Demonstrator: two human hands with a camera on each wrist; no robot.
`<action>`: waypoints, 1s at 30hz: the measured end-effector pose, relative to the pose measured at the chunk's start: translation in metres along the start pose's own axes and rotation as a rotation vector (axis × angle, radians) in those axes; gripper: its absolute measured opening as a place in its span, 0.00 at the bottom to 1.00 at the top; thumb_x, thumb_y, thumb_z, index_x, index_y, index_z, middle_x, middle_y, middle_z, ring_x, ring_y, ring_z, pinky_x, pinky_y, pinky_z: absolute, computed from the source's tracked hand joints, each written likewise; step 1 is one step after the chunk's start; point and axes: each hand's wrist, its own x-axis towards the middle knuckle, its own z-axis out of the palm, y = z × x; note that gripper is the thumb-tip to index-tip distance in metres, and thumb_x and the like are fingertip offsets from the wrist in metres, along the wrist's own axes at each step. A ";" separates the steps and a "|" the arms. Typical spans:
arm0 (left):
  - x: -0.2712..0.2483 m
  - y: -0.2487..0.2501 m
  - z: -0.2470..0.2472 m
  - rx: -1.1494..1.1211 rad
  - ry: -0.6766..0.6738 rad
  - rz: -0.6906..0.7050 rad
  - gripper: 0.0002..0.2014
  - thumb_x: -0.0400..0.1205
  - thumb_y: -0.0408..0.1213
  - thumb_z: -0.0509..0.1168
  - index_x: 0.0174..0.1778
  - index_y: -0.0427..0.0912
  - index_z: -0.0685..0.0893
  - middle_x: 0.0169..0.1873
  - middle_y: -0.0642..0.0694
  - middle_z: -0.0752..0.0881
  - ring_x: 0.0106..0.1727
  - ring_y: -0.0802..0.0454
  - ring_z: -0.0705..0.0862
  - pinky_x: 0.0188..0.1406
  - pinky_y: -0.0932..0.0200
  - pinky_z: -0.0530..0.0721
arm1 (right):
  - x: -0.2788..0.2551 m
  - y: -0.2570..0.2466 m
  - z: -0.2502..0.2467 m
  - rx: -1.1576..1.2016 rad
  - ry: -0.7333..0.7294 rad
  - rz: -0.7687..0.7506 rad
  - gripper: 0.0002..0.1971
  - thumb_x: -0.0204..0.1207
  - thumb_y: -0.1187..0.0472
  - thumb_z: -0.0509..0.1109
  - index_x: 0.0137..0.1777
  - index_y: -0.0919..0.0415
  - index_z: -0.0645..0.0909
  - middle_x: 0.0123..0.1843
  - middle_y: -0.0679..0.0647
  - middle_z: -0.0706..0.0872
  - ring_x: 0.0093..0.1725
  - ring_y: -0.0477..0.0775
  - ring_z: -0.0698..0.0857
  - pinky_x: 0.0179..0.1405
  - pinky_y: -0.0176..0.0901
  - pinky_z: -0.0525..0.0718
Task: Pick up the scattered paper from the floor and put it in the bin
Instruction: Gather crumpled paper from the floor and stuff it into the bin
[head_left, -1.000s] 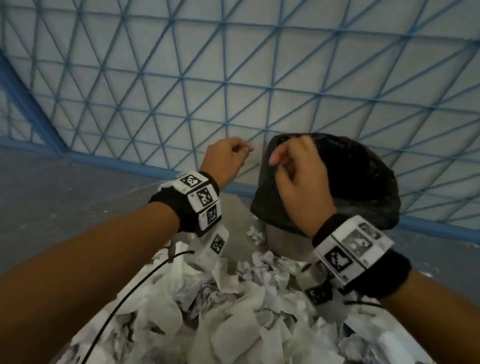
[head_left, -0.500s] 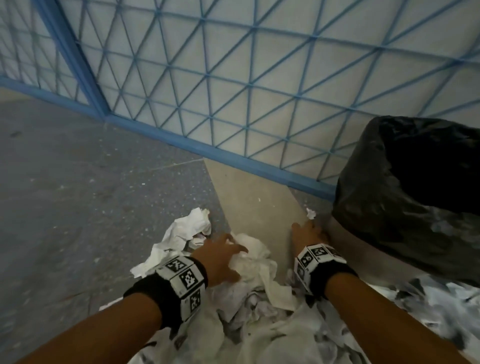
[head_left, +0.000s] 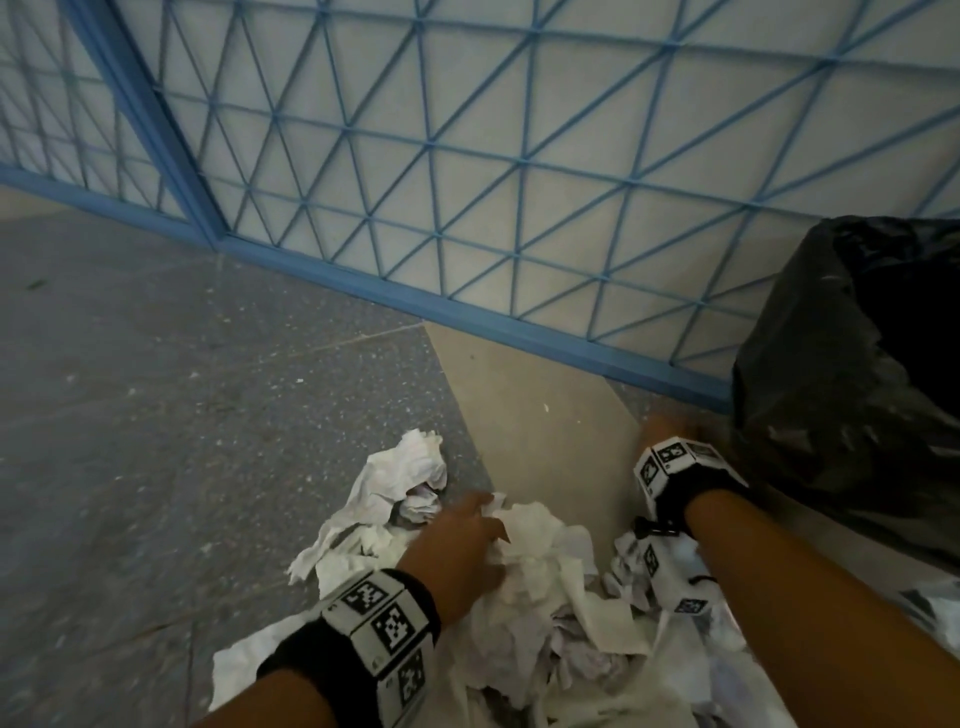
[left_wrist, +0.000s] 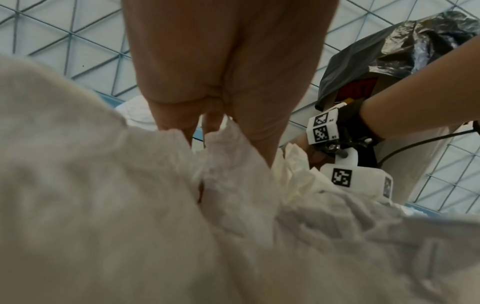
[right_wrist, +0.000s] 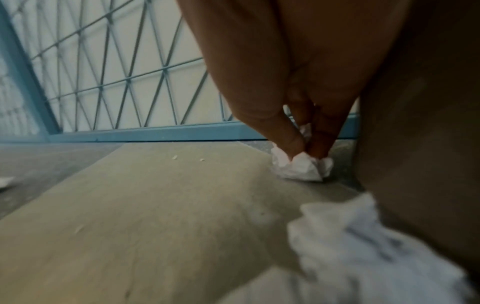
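the right hand (right_wrist: 306, 115) pinches a small crumpled white paper scrap (right_wrist: 302, 167) on the floor, just beside the black-bagged bin (head_left: 852, 364). the left hand (head_left: 457, 545) digs curled fingers into the big heap of crumpled white paper (head_left: 530, 623), farther from the bin. it looks light, soft and crushable, so bunching handfuls from the folds should work. no readable writing, only square coded markers on the wristbands (head_left: 387, 621).

Both hands (head_left: 457, 540) low, fingers seemingly curled
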 end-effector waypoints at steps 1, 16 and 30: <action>0.001 0.000 0.001 0.000 -0.018 -0.009 0.17 0.80 0.39 0.64 0.66 0.44 0.80 0.79 0.47 0.65 0.77 0.48 0.70 0.74 0.58 0.69 | -0.006 -0.001 -0.002 -0.054 -0.002 -0.012 0.24 0.84 0.63 0.52 0.79 0.67 0.54 0.83 0.65 0.56 0.81 0.66 0.59 0.77 0.58 0.65; -0.027 0.040 -0.088 -0.277 0.342 0.078 0.15 0.77 0.26 0.64 0.58 0.44 0.76 0.47 0.42 0.83 0.49 0.43 0.84 0.39 0.61 0.77 | -0.130 -0.025 -0.060 0.569 0.275 -0.357 0.15 0.79 0.66 0.59 0.65 0.66 0.69 0.63 0.69 0.79 0.62 0.67 0.80 0.57 0.52 0.79; -0.039 0.244 -0.191 -0.565 0.571 0.390 0.14 0.66 0.36 0.65 0.45 0.41 0.88 0.43 0.35 0.88 0.46 0.47 0.84 0.36 0.64 0.74 | -0.201 0.175 -0.194 0.858 0.803 -0.195 0.07 0.69 0.67 0.69 0.45 0.58 0.77 0.39 0.64 0.85 0.43 0.64 0.86 0.38 0.39 0.76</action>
